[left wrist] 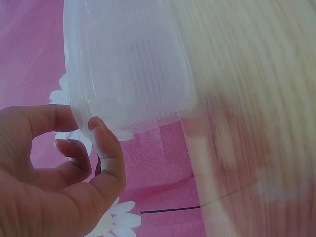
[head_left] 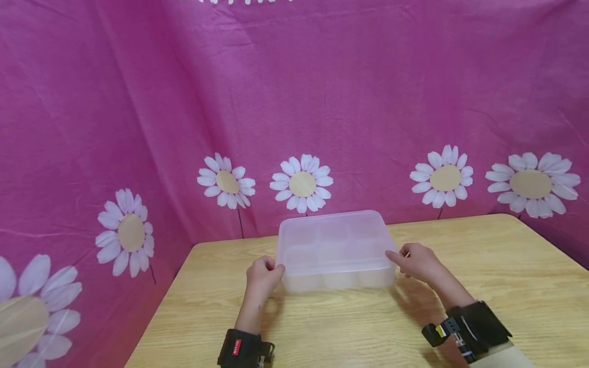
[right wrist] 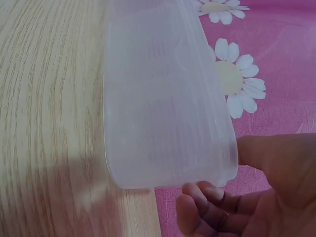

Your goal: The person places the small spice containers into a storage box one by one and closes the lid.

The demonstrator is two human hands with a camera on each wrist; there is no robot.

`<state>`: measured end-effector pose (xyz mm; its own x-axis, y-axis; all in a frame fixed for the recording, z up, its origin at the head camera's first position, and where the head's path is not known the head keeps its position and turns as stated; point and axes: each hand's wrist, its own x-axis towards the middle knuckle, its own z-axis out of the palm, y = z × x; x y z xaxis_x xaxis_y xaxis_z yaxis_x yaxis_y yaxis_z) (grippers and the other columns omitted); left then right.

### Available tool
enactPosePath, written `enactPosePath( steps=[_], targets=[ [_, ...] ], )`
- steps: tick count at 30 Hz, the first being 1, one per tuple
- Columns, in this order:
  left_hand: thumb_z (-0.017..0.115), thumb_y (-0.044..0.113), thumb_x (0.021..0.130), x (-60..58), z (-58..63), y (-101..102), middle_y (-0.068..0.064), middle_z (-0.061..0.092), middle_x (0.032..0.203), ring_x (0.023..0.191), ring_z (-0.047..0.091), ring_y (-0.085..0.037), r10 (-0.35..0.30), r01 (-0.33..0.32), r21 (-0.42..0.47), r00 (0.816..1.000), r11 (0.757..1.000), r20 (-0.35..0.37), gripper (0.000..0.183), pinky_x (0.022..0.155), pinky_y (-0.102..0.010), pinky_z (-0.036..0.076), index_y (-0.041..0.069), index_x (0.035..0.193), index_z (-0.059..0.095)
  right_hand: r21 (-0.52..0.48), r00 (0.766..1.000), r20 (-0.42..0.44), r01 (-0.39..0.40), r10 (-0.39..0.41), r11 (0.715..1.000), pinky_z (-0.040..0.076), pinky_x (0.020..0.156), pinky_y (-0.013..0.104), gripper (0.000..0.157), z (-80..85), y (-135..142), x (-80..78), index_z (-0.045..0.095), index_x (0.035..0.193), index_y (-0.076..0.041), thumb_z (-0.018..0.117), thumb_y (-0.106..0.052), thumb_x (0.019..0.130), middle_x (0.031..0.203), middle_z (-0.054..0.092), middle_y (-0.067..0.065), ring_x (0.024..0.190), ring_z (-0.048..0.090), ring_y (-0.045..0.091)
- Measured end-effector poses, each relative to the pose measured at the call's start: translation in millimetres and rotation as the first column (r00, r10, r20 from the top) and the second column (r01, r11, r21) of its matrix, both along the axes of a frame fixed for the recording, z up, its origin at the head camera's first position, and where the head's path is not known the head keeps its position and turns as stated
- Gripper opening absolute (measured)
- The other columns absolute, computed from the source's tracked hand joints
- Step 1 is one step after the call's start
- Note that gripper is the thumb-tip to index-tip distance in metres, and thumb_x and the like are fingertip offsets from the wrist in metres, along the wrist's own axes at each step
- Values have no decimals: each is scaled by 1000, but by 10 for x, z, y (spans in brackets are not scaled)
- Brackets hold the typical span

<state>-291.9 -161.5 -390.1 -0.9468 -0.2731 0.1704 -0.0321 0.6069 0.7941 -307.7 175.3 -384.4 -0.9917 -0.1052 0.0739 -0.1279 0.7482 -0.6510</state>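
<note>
A translucent plastic box [head_left: 338, 280] with a pale lid [head_left: 333, 243] is at the middle of the table, and inner compartments show faintly through the lid. My left hand [head_left: 263, 277] pinches the rim at the box's left side; in the left wrist view that hand [left wrist: 64, 173] has thumb and forefinger at the lid's edge. On the opposite side my right hand [head_left: 417, 261] holds the right edge, thumb on the lid. In the right wrist view the right hand's [right wrist: 261, 187] other fingers are curled below the rim. Whether the box's base touches the table I cannot tell.
The wooden table [head_left: 483, 266] runs back to a pink cloth [head_left: 359, 102] printed with white daisies, which also hangs along the left side. Black straps with small cameras sit on both wrists.
</note>
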Motion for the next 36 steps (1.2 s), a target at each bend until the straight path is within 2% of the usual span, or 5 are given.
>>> enactPosePath(
  steps=[7,14,21,36],
  targets=[
    [63,14,77,1,11,2,-4,41,66,65,43,-19,-9,9,6,1000,1000,3,20,54,-28,34,7,67,46,-17,999,35,-7,8,1000,40,53,30,43,-16,5,-15,51,67,-3,53,-39,91,58,57,6,57,55,20],
    [62,15,77,-9,10,8,-4,40,65,63,42,-19,-13,14,-3,1000,1000,8,22,53,-28,33,8,65,45,-61,995,95,-1,7,998,39,54,29,48,-43,11,-36,53,67,-2,50,-44,92,55,55,2,54,53,15],
    [62,15,79,-2,14,6,-4,39,66,64,41,-19,-18,17,9,1000,1000,24,22,54,-29,33,8,67,45,-98,993,113,-14,25,995,39,51,28,48,-46,10,-60,53,67,-2,48,-41,93,55,56,0,52,53,13],
    [62,14,80,2,20,11,-5,41,68,67,44,-20,-17,17,12,999,1000,36,20,55,-28,35,7,70,47,-109,990,138,-14,29,994,43,55,32,47,-31,7,-47,54,69,-2,48,-41,94,57,57,1,56,54,15]
  ],
)
